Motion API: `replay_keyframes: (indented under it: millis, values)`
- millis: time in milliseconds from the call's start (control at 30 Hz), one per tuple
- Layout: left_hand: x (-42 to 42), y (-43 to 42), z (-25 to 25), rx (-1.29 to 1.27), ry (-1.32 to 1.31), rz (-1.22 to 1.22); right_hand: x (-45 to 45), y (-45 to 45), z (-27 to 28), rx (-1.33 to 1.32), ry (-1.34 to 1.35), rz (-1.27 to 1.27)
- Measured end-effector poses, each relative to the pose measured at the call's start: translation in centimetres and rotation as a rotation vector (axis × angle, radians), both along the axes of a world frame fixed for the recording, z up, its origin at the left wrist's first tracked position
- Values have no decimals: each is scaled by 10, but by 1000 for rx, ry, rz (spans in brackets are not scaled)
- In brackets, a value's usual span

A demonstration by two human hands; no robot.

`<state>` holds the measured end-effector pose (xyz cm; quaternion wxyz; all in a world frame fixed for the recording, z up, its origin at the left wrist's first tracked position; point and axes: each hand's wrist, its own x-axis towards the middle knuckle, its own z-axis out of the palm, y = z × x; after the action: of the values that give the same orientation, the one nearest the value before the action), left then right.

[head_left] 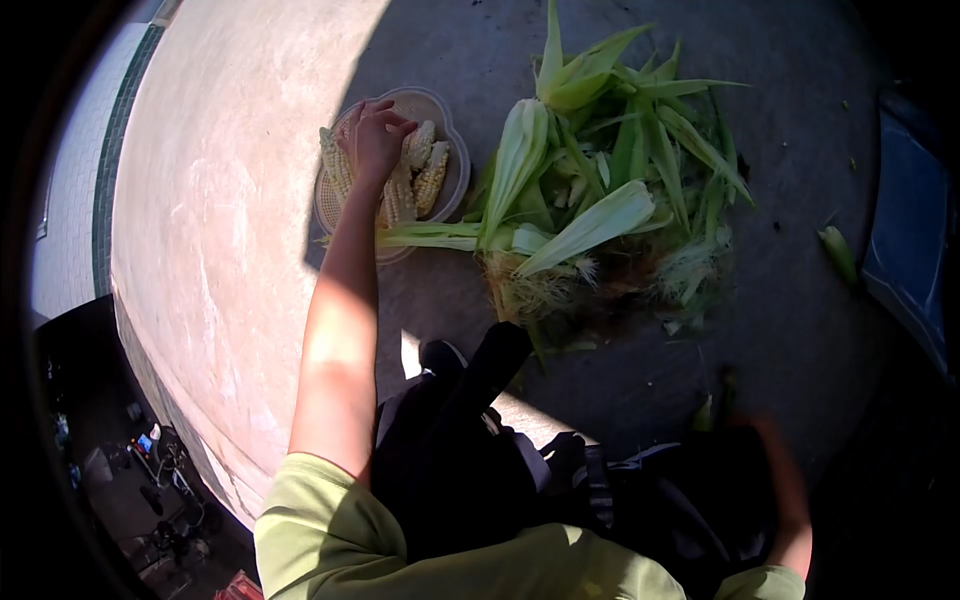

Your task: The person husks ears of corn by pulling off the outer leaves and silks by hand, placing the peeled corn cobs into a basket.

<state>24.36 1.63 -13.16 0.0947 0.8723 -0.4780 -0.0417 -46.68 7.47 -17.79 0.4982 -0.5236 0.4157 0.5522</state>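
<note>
My left hand (pixel 374 140) is over a pale plastic basket (pixel 457 180) of husked corn cobs, at the upper left of the head view. Its fingers are bent but apart, near the cobs, and none looks firmly gripped. One corn cob (pixel 432 180) with yellowish kernels lies right of the hand, and another cob (pixel 335 165) is on its left. My right forearm (pixel 790 490) reaches forward at the lower right. The right hand is lost in dark shadow and blur, close to a green, partly hidden ear of corn (pixel 704 414).
A large heap of green corn husks (pixel 630 150) and silk lies right of the basket on the concrete floor (pixel 210 200). One green piece (pixel 838 254) rests near a blue object (pixel 908 230) at the right. My dark-clad legs and shoe (pixel 442 357) are below.
</note>
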Motion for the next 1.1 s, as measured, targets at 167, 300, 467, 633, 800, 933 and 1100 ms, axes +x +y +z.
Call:
replay_keyframes:
  millis: [167,300,467,633,800,933,1100]
  values:
    - [32,-2,4,-336,316,120,10,3,11,-42,31,-1]
    - [-11,-10,-4,84,-442,-282,22,6,14,-73,43,-3]
    - [-28,-17,-25,135,-304,-115,36,1,19,-114,33,1]
    - [-7,-27,-19,-368,64,107,45,4,25,-151,41,14]
    - [-80,-5,71,-629,942,93,62,3,34,-193,46,62]
    - [-179,34,51,-93,510,-559,89,-1,49,-291,86,260]
    - [-189,61,44,131,32,-572,66,-48,44,-274,-136,-429]
